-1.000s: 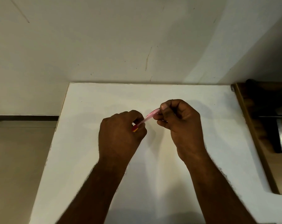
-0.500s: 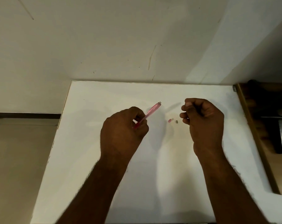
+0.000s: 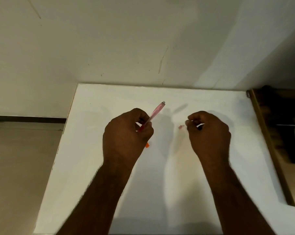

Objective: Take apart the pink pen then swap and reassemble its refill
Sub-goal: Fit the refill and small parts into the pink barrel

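My left hand (image 3: 126, 133) is closed around the pink pen (image 3: 154, 114), which slants up and away over the white tabletop (image 3: 160, 184). My right hand (image 3: 209, 131) is curled, its contents hidden. A small pink piece (image 3: 181, 127) lies just beside it.

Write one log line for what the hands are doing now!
left hand: holds pink pen tilted up | right hand: curled beside small pink piece on white table
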